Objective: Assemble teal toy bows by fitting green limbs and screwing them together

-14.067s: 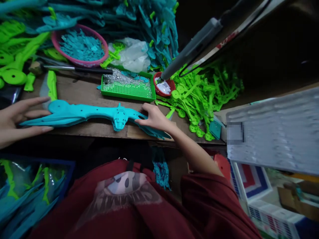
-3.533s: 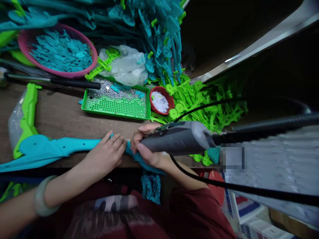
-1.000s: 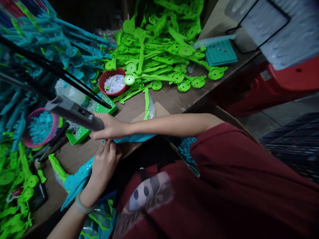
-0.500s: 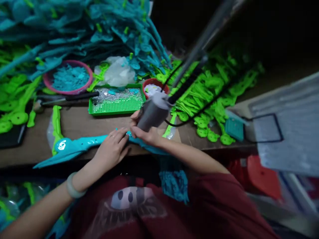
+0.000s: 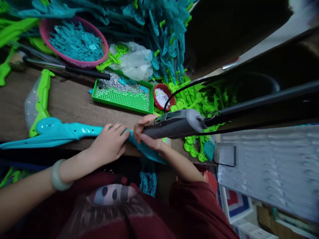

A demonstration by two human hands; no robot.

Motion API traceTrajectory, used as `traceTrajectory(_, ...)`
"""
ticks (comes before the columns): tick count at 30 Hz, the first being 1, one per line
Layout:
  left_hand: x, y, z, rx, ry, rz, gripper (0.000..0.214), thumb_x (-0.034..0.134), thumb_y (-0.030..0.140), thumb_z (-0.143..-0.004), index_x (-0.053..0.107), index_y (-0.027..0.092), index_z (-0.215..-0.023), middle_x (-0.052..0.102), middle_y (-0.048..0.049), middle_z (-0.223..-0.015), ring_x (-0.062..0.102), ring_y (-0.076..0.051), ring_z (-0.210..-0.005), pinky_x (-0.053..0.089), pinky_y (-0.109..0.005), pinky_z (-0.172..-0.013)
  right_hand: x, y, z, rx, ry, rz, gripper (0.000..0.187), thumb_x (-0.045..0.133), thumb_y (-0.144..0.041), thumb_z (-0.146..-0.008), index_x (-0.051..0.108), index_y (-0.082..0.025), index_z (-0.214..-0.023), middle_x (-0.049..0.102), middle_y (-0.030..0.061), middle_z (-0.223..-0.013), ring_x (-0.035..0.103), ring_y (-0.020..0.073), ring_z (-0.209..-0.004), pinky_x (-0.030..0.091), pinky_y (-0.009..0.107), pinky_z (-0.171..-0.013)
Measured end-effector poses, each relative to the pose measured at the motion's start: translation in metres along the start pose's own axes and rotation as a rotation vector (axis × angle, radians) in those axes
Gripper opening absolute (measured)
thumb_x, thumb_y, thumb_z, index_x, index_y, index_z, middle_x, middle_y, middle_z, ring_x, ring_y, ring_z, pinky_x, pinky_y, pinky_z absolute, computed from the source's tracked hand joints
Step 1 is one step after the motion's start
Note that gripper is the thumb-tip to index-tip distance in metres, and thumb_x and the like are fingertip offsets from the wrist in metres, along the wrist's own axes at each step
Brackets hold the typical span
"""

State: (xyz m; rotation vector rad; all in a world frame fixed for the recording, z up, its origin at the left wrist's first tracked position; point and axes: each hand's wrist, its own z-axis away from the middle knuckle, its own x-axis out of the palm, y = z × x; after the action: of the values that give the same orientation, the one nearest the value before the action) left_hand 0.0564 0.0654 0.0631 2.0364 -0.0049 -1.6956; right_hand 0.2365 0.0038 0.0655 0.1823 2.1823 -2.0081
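A long bright-blue plastic part (image 5: pixel 82 130), with a rounded lobe and a pointed tip at its left end, lies along the table's front edge. My left hand (image 5: pixel 108 146) is closed over its middle, the fingers curled across the top. Just to the right, my right hand (image 5: pixel 147 132) grips a grey electric screwdriver (image 5: pixel 174 124) with a black cable. The tool leans far over, its back end pointing right; its tip is hidden by my fingers. A green plastic piece (image 5: pixel 42 103) with a clear part beside it stands behind the blue part's left end.
A green tray (image 5: pixel 119 101) of small metal screws sits behind my hands. Beyond are a pink basket (image 5: pixel 104 49) of blue pieces, a clear plastic bag (image 5: pixel 139 61) and a red bowl (image 5: pixel 171 106). Heaped green parts (image 5: pixel 194 99) lie right; blue parts (image 5: pixel 169 39) pile up behind.
The view has turned, so the scene appears tilted and nearer. The screwdriver has swung from steep to nearly level, its back end to the right. Both hands keep their hold.
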Motion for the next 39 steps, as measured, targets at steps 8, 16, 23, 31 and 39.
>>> traceTrajectory(8, 0.001, 0.007, -0.011, -0.196, 0.02, -0.049, 0.019, 0.065, 0.023, -0.081, 0.055, 0.016, -0.096, 0.06, -0.0114, -0.101, 0.052, -0.034, -0.103, 0.047, -0.041, -0.075, -0.037, -0.021, -0.105, -0.333, 0.641, 0.015, 0.045, 0.054, -0.061, -0.079, 0.038, -0.028, -0.105, 0.034, -0.0106, -0.057, 0.042, 0.0095, -0.039, 0.038, 0.025, -0.043)
traceTrajectory(16, 0.012, 0.005, -0.008, -0.152, 0.207, 0.11, 0.027, 0.059, 0.01, -0.081, 0.055, 0.017, -0.107, 0.065, -0.0101, -0.114, 0.054, -0.03, -0.113, 0.045, -0.043, -0.088, -0.05, 0.03, -0.148, -0.281, 0.617, 0.03, 0.041, 0.052, -0.055, -0.084, 0.045, -0.024, -0.111, 0.038, -0.0077, -0.063, 0.044, 0.0092, -0.045, 0.042, 0.026, -0.05)
traceTrajectory(23, 0.013, 0.003, -0.012, -0.137, 0.196, 0.084, 0.029, 0.055, 0.012, -0.081, 0.056, 0.012, -0.11, 0.067, -0.0134, -0.106, 0.058, -0.033, -0.107, 0.046, -0.046, -0.085, -0.052, 0.034, -0.147, -0.253, 0.656, 0.036, 0.042, 0.049, -0.057, -0.085, 0.04, -0.025, -0.111, 0.037, -0.008, -0.063, 0.045, 0.01, -0.045, 0.043, 0.027, -0.051)
traceTrajectory(31, 0.01, -0.002, -0.011, -0.128, 0.159, 0.131, 0.03, 0.063, 0.03, -0.085, 0.056, 0.015, -0.11, 0.066, -0.012, -0.107, 0.058, -0.032, -0.106, 0.046, -0.043, -0.081, -0.053, 0.043, -0.153, -0.17, 0.66, 0.066, 0.029, 0.048, -0.043, -0.088, 0.038, -0.025, -0.108, 0.038, -0.0086, -0.062, 0.05, 0.0102, -0.047, 0.046, 0.026, -0.053)
traceTrajectory(39, 0.01, 0.0, -0.013, -0.167, 0.14, 0.075, 0.036, 0.074, 0.033, -0.077, 0.058, 0.016, -0.104, 0.065, -0.0088, -0.097, 0.06, -0.031, -0.096, 0.045, -0.041, -0.073, -0.022, -0.038, -0.076, -0.215, 0.638, -0.067, 0.028, 0.047, -0.046, -0.085, 0.033, -0.03, -0.104, 0.03, -0.0111, -0.056, 0.037, 0.0108, -0.034, 0.037, 0.026, -0.039)
